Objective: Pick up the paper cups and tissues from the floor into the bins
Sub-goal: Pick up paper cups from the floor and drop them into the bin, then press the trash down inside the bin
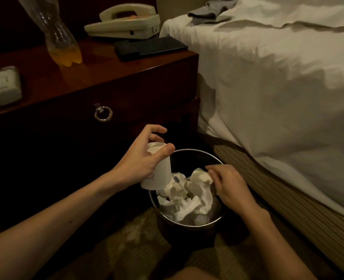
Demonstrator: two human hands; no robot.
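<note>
My left hand [145,160] is wrapped round the paper cup [159,174], thumb across its upper end. The cup stands almost upright, its lower end just over the left rim of the bin [197,150], so the drop lies down and rightward (barely a shift). My right hand [230,185] curls onto the tissues [187,201] inside; whether it pinches any I cannot tell.

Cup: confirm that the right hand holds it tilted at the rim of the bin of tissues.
Wrong hand. The head view shows the left hand holding the cup tilted at the rim of the bin of tissues; the right hand is at the opposite rim.
</note>
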